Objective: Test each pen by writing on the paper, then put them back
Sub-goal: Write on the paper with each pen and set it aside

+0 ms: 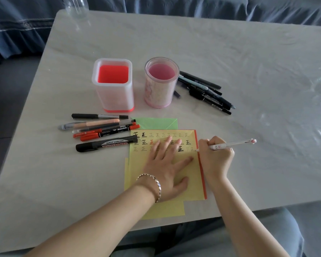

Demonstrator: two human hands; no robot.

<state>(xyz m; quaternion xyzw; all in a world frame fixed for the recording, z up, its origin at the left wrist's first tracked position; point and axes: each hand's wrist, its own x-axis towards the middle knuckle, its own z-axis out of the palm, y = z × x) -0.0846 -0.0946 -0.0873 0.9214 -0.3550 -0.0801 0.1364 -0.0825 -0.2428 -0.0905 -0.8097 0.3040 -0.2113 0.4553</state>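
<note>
Left hand (165,167), fingers spread, is pressed flat on the yellow paper (191,182). A white pen (230,145) is pinched in the right hand (215,158), with its tip set at the third row's right end.

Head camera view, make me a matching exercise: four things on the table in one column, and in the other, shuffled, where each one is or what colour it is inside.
Things:
1 square holder
2 round holder
3 whiteboard marker
4 white pen

Descriptions:
A gripped by the right hand
B lying left of the yellow paper
C pink inside
D red inside

Pairs: 1-D, 2-C, 3-B, 4-A
</note>
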